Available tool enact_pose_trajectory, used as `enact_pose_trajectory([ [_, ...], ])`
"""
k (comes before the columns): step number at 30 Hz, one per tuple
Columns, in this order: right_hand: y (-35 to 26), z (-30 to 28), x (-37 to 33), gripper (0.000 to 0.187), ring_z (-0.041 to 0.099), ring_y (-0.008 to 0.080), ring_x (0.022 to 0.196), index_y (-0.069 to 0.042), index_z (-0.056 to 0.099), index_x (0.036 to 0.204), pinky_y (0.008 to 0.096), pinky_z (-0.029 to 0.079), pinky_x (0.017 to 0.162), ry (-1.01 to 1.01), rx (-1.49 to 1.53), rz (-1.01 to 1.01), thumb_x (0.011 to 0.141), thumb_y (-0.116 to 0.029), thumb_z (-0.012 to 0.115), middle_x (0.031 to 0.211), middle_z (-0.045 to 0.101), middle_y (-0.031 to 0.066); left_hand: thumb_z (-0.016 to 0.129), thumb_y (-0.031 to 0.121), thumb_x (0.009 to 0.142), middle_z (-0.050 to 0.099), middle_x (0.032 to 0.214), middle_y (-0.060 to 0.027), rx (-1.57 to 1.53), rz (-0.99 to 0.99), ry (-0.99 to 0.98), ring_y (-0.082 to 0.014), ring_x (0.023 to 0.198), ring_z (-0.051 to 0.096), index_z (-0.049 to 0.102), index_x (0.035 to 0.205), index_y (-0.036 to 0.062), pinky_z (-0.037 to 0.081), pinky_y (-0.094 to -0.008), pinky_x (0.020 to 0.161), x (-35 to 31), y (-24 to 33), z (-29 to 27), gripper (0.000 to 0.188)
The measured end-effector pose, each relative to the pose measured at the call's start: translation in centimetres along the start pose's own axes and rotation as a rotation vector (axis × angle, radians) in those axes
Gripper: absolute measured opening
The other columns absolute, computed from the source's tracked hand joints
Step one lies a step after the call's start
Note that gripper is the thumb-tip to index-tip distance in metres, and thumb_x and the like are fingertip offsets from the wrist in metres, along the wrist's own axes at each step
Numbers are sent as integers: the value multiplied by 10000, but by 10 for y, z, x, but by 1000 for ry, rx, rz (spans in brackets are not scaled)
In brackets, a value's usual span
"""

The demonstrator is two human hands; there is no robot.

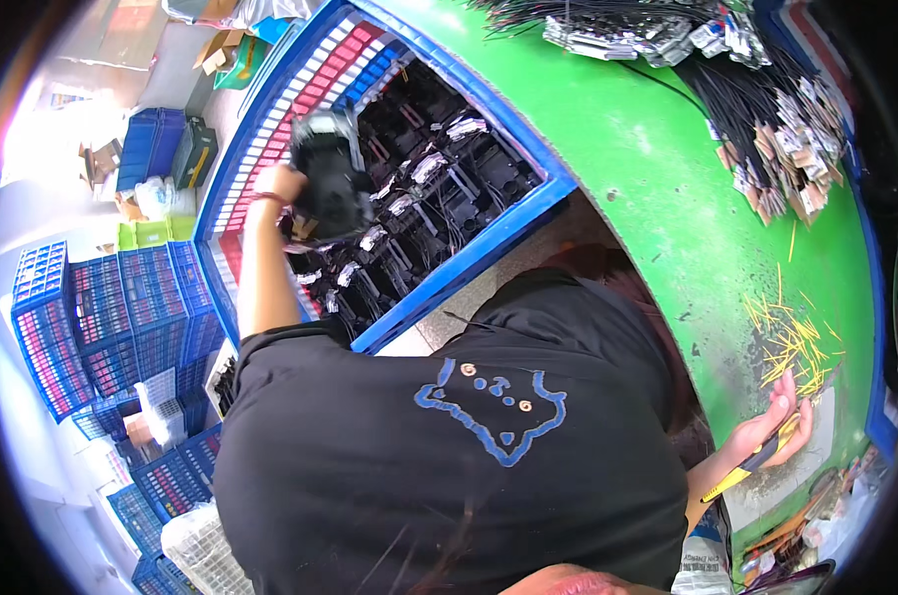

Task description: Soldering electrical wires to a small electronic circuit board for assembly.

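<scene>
My left hand [282, 186] is closed at the edge of a dark plastic part [332, 188], held over the blue crate [469, 260] on the left. The part is smeared by motion, so its exact kind does not show. Below it, the crate holds several rows of similar black parts [424, 223] with cables and silvery pieces. On the right, my right hand [771, 428] is closed round a yellow-and-black handled tool [741, 478], above the green table. Just beyond its fingers lies a loose pile of thin yellow sticks or wires [794, 342].
Bundles of black cables with pale tags [781, 149] lie at the far right of the green table [617, 129]. Silvery connectors [627, 35] with cables lie at its far edge. Stacked blue crates [121, 307] stand at left. Clutter [831, 521] sits at the near right.
</scene>
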State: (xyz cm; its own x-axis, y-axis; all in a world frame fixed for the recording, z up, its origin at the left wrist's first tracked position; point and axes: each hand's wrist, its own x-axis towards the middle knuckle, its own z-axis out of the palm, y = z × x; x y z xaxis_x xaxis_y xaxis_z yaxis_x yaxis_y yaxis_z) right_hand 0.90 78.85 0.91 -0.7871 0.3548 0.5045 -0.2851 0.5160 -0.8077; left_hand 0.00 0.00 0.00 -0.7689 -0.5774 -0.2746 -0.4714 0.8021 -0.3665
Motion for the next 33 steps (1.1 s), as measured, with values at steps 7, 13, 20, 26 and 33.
enact_pose_trajectory([
  [7,-24,12,-2,300,674,298,839,84,432,1198,344,548,760,-74,-89,-31,979,-75,560,1008,675,288,720,229,831,702,942,-154,-626,-590,-526,-260,637,675,694,1042,-25,589,-351,514,-54,54,219,331],
  [13,-36,24,-12,292,676,280,848,82,442,1188,338,559,762,-103,-207,29,983,-91,559,1004,683,264,659,302,898,706,1036,-108,-878,-719,-680,-229,747,705,638,1129,-25,589,-343,569,-86,97,290,401],
  [20,-40,42,-14,280,686,286,873,65,443,1197,350,569,788,-98,-182,34,979,-69,557,1029,678,275,687,439,818,727,982,-108,24,424,-703,-240,941,700,726,988,69,556,-386,800,-78,95,342,409],
  [26,-40,44,-26,268,689,247,889,15,476,1167,350,552,830,-163,-48,84,941,-42,610,1025,690,249,643,542,742,739,1012,-64,558,718,-688,-225,942,712,772,952,149,598,-422,734,-35,84,405,464],
  [33,-37,26,-21,271,668,219,888,5,473,1172,344,521,858,-112,-69,88,950,-74,607,1046,693,221,581,328,895,716,1011,-126,-216,-422,-32,-234,879,683,709,972,42,520,-368,732,-7,90,294,323],
])
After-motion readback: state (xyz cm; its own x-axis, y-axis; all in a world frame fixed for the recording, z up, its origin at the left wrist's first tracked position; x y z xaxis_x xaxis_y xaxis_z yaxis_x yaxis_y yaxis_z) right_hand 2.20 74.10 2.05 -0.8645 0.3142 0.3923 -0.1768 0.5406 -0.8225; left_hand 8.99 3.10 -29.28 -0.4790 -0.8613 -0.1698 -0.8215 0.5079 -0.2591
